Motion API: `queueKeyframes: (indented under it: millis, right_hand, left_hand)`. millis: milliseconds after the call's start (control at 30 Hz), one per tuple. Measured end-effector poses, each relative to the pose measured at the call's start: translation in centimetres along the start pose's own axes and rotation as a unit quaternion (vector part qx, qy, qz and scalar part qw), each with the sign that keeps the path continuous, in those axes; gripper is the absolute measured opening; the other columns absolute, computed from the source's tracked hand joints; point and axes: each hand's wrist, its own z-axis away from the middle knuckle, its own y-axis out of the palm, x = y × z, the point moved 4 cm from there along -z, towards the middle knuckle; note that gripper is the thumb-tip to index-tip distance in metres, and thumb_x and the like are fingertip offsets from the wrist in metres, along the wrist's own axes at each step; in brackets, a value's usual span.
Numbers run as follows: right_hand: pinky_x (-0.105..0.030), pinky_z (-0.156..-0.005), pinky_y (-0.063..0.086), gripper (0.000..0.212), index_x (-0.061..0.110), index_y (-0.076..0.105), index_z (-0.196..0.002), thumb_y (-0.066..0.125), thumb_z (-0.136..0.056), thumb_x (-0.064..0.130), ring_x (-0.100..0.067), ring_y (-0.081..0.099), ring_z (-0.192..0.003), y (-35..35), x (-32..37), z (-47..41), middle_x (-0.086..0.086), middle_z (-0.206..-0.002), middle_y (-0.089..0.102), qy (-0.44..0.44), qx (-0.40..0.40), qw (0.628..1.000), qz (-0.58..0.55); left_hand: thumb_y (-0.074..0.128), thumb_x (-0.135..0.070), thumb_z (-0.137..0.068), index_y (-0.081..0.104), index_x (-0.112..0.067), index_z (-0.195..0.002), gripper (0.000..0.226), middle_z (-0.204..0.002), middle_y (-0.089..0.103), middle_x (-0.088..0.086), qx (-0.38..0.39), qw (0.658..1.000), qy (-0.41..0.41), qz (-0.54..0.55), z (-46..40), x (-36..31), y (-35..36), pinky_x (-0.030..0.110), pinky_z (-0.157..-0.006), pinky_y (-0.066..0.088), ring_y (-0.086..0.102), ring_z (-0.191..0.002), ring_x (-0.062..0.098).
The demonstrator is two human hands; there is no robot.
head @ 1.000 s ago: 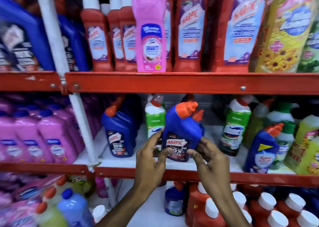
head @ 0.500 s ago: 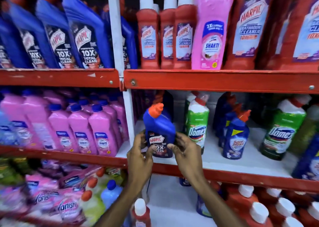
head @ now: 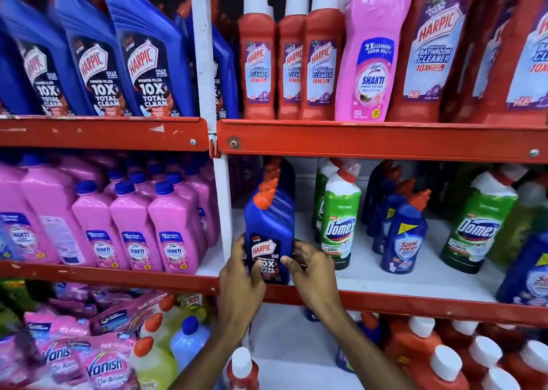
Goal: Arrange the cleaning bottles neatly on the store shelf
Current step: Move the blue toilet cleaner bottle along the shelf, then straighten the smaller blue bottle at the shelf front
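Observation:
A small blue Harpic bottle (head: 268,229) with an orange cap stands upright at the front left of the middle shelf (head: 385,299), just right of the white upright post (head: 221,199). More blue Harpic bottles line up behind it. My left hand (head: 238,274) grips its lower left side and my right hand (head: 308,266) holds its lower right side, fingers over the label. To its right stand a green Domex bottle (head: 341,220) and a blue Sani Fresh bottle (head: 404,235).
Pink Shakti bottles (head: 130,226) fill the middle shelf left of the post. Large blue Harpic bottles (head: 148,51), red Harpic bathroom cleaners (head: 320,54) and one pink Shakti bottle (head: 373,51) stand on the top shelf. White-capped red bottles (head: 421,342) and Vanish pouches (head: 100,363) sit below.
Both hands carried the blue Harpic bottle leftward along the middle shelf to the spot beside the white post, in front of the other Harpic bottles. The view turned left with it.

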Motion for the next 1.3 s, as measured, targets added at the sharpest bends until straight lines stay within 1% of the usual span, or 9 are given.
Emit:
queueKeyframes:
  millis: [167,267,367,467,533,700,1000,1200,1300]
  right_hand:
    - [-0.009,-0.084,0.053,0.043,0.013,0.065,-0.130,0.072,-0.087,0.016,0.019,0.065,-0.090,-0.9,0.1,0.6,0.014,-0.113,0.071,0.005,-0.010,1.000,-0.009]
    - [-0.030,-0.102,0.053,0.054,0.024,0.047,-0.145,0.063,-0.093,0.027,-0.002,0.060,-0.118,-2.6,0.6,1.5,0.012,-0.139,0.059,-0.038,-0.018,0.998,0.049]
    - [-0.033,-0.117,0.038,0.061,0.028,0.032,-0.154,0.053,-0.097,0.028,-0.014,0.039,-0.144,-5.5,1.4,3.0,0.007,-0.160,0.037,-0.123,-0.044,0.972,0.194]
    - [-0.049,-0.122,0.027,0.068,0.019,0.031,-0.154,0.055,-0.090,0.021,-0.027,0.019,-0.155,-8.8,1.6,4.3,-0.007,-0.166,0.023,-0.183,-0.089,0.917,0.344]
    - [-0.058,-0.121,0.023,0.073,0.019,0.031,-0.155,0.057,-0.087,0.022,-0.033,0.010,-0.156,-11.2,0.9,4.8,-0.012,-0.167,0.018,-0.160,-0.114,0.894,0.403]
    - [-0.068,-0.116,0.022,0.074,0.019,0.034,-0.154,0.060,-0.085,0.029,-0.040,0.013,-0.154,-18.1,-1.9,5.9,-0.017,-0.165,0.021,-0.098,-0.163,0.854,0.484]
    - [-0.064,-0.118,0.021,0.071,0.018,0.029,-0.156,0.050,-0.089,0.030,-0.039,0.008,-0.155,-30.3,-7.5,8.4,-0.015,-0.167,0.015,-0.010,-0.204,0.841,0.501]
    - [-0.059,-0.118,0.027,0.069,0.014,0.035,-0.153,0.053,-0.087,0.020,-0.040,0.017,-0.153,-35.1,-10.6,8.6,-0.018,-0.164,0.025,-0.005,-0.227,0.867,0.443]
    - [-0.045,-0.122,0.024,0.066,0.009,0.035,-0.152,0.056,-0.089,0.017,-0.034,0.023,-0.151,-36.6,-11.6,8.6,-0.016,-0.162,0.030,-0.016,-0.240,0.892,0.381]
  left_hand:
    - [0.066,-0.014,-0.088,0.043,-0.026,-0.142,0.060,-0.129,0.070,0.001,-0.034,0.999,0.015,-0.007,0.5,-0.3,-0.4,0.042,-0.094,0.060,0.071,-0.111,0.020]
    - [0.064,-0.022,-0.088,0.046,-0.019,-0.143,0.058,-0.144,0.054,0.006,-0.079,0.993,0.086,-0.019,1.2,-2.3,-0.7,0.051,-0.103,0.054,0.056,-0.131,0.024]
    - [0.070,-0.021,-0.083,0.054,-0.016,-0.132,0.051,-0.137,0.056,0.011,-0.119,0.962,0.220,-0.108,2.1,-5.7,-0.2,0.046,-0.106,0.048,0.057,-0.127,0.030]
    - [0.070,-0.028,-0.083,0.054,-0.017,-0.136,0.056,-0.145,0.056,0.014,-0.086,0.931,0.301,-0.187,2.7,-8.5,2.1,0.052,-0.110,0.043,0.051,-0.136,0.034]
    - [0.068,-0.030,-0.085,0.049,-0.018,-0.144,0.062,-0.156,0.046,0.016,-0.043,0.917,0.331,-0.219,3.4,-10.3,4.5,0.060,-0.116,0.036,0.037,-0.149,0.034]
    - [0.060,-0.038,-0.092,0.040,-0.015,-0.153,0.069,-0.164,0.029,0.021,0.035,0.898,0.368,-0.237,5.3,-14.2,10.9,0.071,-0.120,0.022,0.020,-0.156,0.042]
    - [0.054,-0.043,-0.096,0.023,-0.016,-0.159,0.075,-0.169,0.017,0.016,0.157,0.885,0.379,-0.221,9.2,-18.7,22.9,0.069,-0.122,0.019,0.011,-0.158,0.039]
    - [0.050,-0.043,-0.094,0.024,-0.017,-0.159,0.074,-0.169,0.022,0.015,0.202,0.883,0.363,-0.220,10.9,-20.2,28.5,0.066,-0.121,0.024,0.018,-0.157,0.038]
    - [0.045,-0.044,-0.094,0.024,-0.016,-0.158,0.073,-0.167,0.028,0.014,0.220,0.884,0.354,-0.211,11.4,-20.9,30.6,0.064,-0.121,0.027,0.025,-0.155,0.038]
